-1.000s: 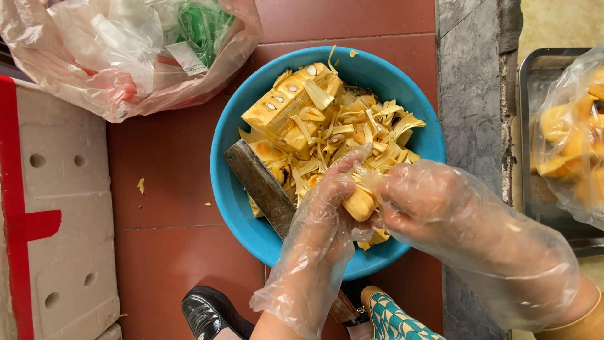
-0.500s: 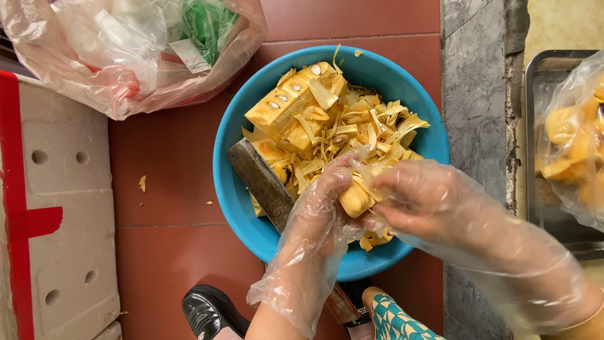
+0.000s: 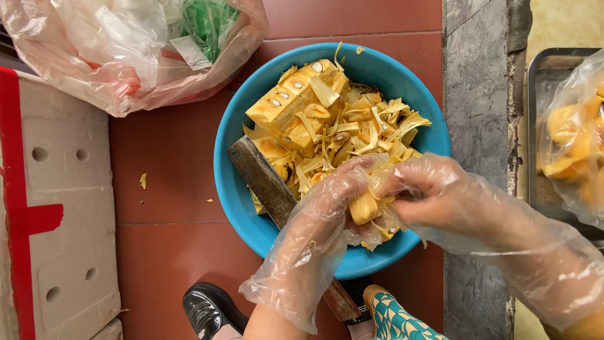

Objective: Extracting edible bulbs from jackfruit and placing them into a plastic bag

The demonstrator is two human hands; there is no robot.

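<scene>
- Head view looks straight down at a blue bowl (image 3: 229,182) on a red tiled floor (image 3: 170,252).
- Both hands wear loose clear plastic gloves, which blur the outlines of the fingers.
- Left hand (image 3: 330,201) and right hand (image 3: 434,195) meet over the bowl's near side, both closed on one yellow fruit pod (image 3: 365,206); the glove folds hide just how the fingertips sit on it.
- Pod is held just above the scraps, partly covered by both hands.
- Bowl is heaped with yellow rind pieces and pale strips (image 3: 333,119).
- Cleaver (image 3: 261,176) lies slanted in the bowl at the left; its lower end passes under the left wrist, and the handle is mostly hidden.
- Pink bag (image 3: 126,56) of crumpled plastic lies at the upper left, cut off by the frame.
- White foam box (image 3: 56,189) with red tape is cut off at the left.
- Metal tray (image 3: 544,69) at the right edge holds a clear bag of yellow fruit (image 3: 572,135), only partly in view.
- Black shoe (image 3: 211,308) and a patterned one (image 3: 393,318) show at the bottom edge.
</scene>
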